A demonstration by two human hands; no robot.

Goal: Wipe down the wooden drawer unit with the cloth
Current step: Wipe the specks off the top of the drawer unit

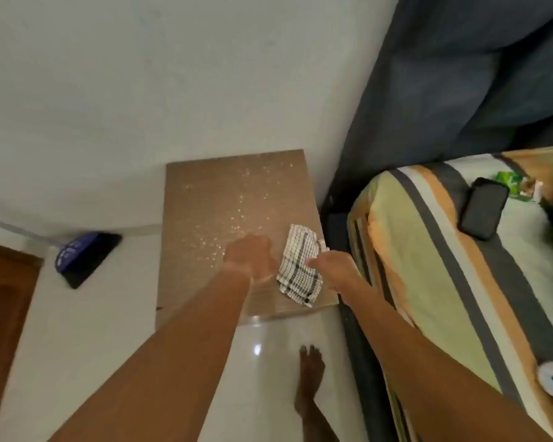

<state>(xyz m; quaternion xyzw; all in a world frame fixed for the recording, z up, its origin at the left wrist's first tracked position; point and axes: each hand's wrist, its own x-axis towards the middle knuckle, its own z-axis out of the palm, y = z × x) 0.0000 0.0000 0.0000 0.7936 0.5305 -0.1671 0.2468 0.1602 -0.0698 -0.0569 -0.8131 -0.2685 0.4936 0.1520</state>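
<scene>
Checked white-and-black cloth (299, 265) lies bunched on the brown wooden drawer unit (224, 199), near-right corner; right hand (331, 266) pinches its edge, left hand (251, 256) fisted beside it, apparently empty. Wiping looks barely begun. Next: sweep across speckled top.

This is a bedroom in a home. A bed (428, 250) with a striped sheet stands beside a small wooden drawer unit (224, 199). A phone (483, 208) lies on the bed. A bare foot (310, 368) stands on the shiny white floor (109, 330).
</scene>
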